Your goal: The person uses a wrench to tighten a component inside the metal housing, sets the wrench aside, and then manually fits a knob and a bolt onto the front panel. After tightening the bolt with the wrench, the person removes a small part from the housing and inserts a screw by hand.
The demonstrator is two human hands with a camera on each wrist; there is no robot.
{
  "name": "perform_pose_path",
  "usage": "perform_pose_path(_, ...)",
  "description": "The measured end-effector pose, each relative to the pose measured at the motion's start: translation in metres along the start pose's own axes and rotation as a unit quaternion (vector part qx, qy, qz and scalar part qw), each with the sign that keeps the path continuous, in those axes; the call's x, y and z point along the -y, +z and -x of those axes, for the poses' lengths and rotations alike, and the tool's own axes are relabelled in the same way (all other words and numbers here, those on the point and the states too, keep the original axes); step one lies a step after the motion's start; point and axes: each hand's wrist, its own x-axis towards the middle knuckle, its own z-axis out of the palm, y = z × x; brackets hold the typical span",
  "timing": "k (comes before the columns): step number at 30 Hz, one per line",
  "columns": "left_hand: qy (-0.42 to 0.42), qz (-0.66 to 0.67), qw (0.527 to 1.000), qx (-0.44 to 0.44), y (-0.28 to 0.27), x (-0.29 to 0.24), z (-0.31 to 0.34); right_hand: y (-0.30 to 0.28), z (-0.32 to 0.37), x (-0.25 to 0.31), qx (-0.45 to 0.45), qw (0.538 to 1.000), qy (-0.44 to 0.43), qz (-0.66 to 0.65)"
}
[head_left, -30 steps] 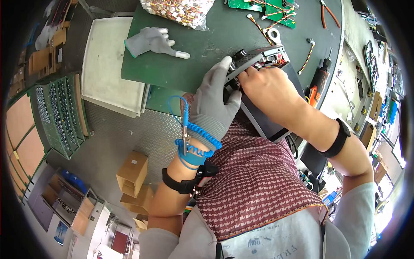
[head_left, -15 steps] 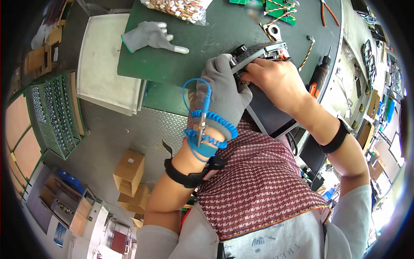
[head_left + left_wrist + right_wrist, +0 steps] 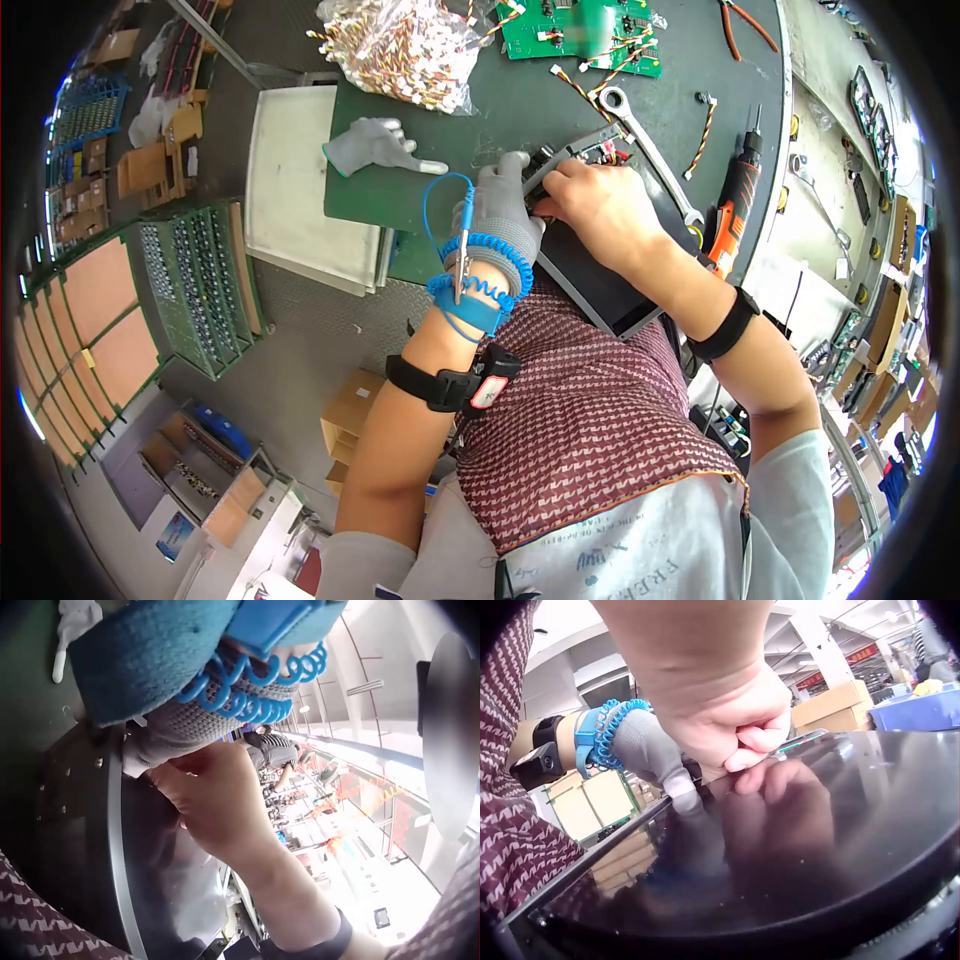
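A black flat device [image 3: 600, 275] with a glossy panel lies tilted at the table's near edge, its far end showing a grey frame and wires. My gloved left hand [image 3: 500, 205] grips the device's left edge, thumb toward the panel. My bare right hand [image 3: 605, 210] is at the far end, fingers curled down into the part there; what the fingertips pinch is hidden. In the right wrist view the right hand [image 3: 727, 712] has curled fingers just over the glossy panel [image 3: 780, 847], beside the gloved hand [image 3: 652, 750]. The left wrist view shows the bare hand [image 3: 225, 802] against the gloved one.
On the green table [image 3: 430, 140] lie a loose grey glove [image 3: 375, 147], a bag of connector cables [image 3: 405, 50], green circuit boards [image 3: 585, 35], a wrench [image 3: 655, 160], a short twisted cable [image 3: 705, 135], red-handled pliers [image 3: 740, 28] and an orange-black electric screwdriver [image 3: 735, 205].
The head view has shifted, showing more of the wrench and the cable bag. Both hands stay at the device's far end; the left hand's fingers lie a little differently along the edge.
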Motion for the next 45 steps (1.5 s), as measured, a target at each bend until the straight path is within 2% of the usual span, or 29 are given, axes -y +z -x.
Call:
perform_pose_path(5, 0.028, -0.077, 0.997, -0.009, 0.009, 0.001, -0.006, 0.011, 0.002, -0.011, -0.018, 0.999, -0.026, -0.034)
perform_pose_path(6, 0.039, -0.047, 0.998, -0.021, 0.009, 0.002, -0.002, 0.01, 0.004, -0.013, -0.022, 0.999, -0.023, -0.039)
perform_pose_path(8, 0.074, 0.004, 0.996, -0.053, 0.012, 0.006, 0.004, 0.006, 0.009, -0.017, -0.073, 0.983, -0.008, -0.168)
perform_pose_path(9, 0.079, 0.002, 0.996, -0.05, 0.012, 0.007, 0.007, 0.003, 0.014, -0.014, -0.077, 0.983, -0.003, -0.169)
perform_pose_path(10, 0.088, 0.05, 0.993, -0.066, 0.012, 0.008, 0.009, 0.0, 0.022, -0.005, -0.073, 0.947, 0.064, -0.306)
perform_pose_path(11, 0.096, 0.099, 0.987, -0.082, 0.014, 0.009, 0.01, -0.003, 0.029, 0.002, -0.069, 0.889, 0.128, -0.434)
perform_pose_path(12, 0.101, 0.076, 0.987, -0.101, 0.021, 0.013, 0.008, -0.004, 0.033, 0.008, -0.062, 0.877, 0.143, -0.455)
perform_pose_path(13, 0.104, 0.079, 0.987, -0.098, 0.025, 0.011, 0.009, -0.015, 0.033, 0.014, 0.008, 0.868, 0.203, -0.454)
perform_pose_path(15, 0.042, 0.194, 0.972, -0.123, 0.031, 0.008, 0.01, -0.001, 0.031, 0.018, 0.005, 0.886, 0.177, -0.428)
perform_pose_path(16, 0.082, 0.137, 0.973, -0.167, 0.035, 0.011, 0.011, -0.006, 0.028, 0.024, 0.015, 0.893, 0.173, -0.416)
perform_pose_path(17, 0.082, 0.139, 0.972, -0.168, 0.037, 0.012, 0.012, -0.008, 0.024, 0.029, 0.016, 0.893, 0.173, -0.414)
perform_pose_path(19, 0.043, 0.233, 0.961, -0.144, 0.039, 0.009, 0.012, -0.012, 0.019, 0.036, 0.026, 0.914, 0.179, -0.362)
perform_pose_path(21, 0.068, 0.198, 0.963, -0.169, 0.033, 0.005, 0.019, -0.013, 0.02, 0.04, 0.045, 0.918, 0.182, -0.349)
perform_pose_path(23, 0.087, 0.156, 0.973, -0.145, 0.028, 0.007, 0.019, -0.013, 0.027, 0.047, 0.041, 0.929, 0.183, -0.32)
perform_pose_path(26, 0.064, 0.205, 0.971, -0.104, 0.028, 0.011, 0.02, -0.012, 0.023, 0.05, 0.05, 0.925, 0.197, -0.322)
perform_pose_path(28, 0.061, 0.197, 0.97, -0.132, 0.028, 0.007, 0.02, -0.014, 0.016, 0.047, 0.074, 0.92, 0.214, -0.319)
perform_pose_path(31, 0.068, 0.198, 0.965, -0.16, 0.027, 0.004, 0.024, -0.036, 0.0, 0.039, 0.15, 0.827, 0.305, -0.448)
perform_pose_path(33, 0.027, 0.177, 0.973, -0.143, 0.029, 0.006, 0.02, -0.023, -0.005, 0.028, 0.096, 0.801, 0.323, -0.495)
perform_pose_path(36, 0.054, 0.141, 0.978, -0.142, 0.027, 0.01, 0.022, -0.031, -0.005, 0.022, 0.109, 0.748, 0.358, -0.548)
perform_pose_path(37, 0.062, 0.139, 0.978, -0.14, 0.027, 0.012, 0.021, -0.03, 0.001, 0.025, 0.104, 0.749, 0.358, -0.547)
perform_pose_path(38, 0.061, 0.155, 0.976, -0.143, 0.028, 0.011, 0.021, -0.026, 0.008, 0.027, 0.036, 0.833, 0.311, -0.457)
perform_pose_path(39, 0.062, 0.156, 0.975, -0.143, 0.029, 0.012, 0.022, -0.025, 0.014, 0.031, -0.033, 0.898, 0.257, -0.356)
perform_pose_path(40, 0.071, 0.153, 0.975, -0.142, 0.031, 0.015, 0.022, -0.043, 0.015, 0.039, 0.063, 0.844, 0.313, -0.43)
perform_pose_path(41, 0.082, 0.15, 0.975, -0.141, 0.031, 0.017, 0.02, -0.044, 0.016, 0.045, 0.089, 0.826, 0.327, -0.451)
perform_pose_path(43, 0.097, 0.137, 0.972, -0.165, 0.032, 0.018, 0.019, -0.022, 0.014, 0.046, 0.026, 0.891, 0.271, -0.363)
perform_pose_path(45, 0.112, 0.129, 0.967, -0.189, 0.033, 0.015, 0.018, -0.02, 0.014, 0.048, 0.063, 0.888, 0.277, -0.361)
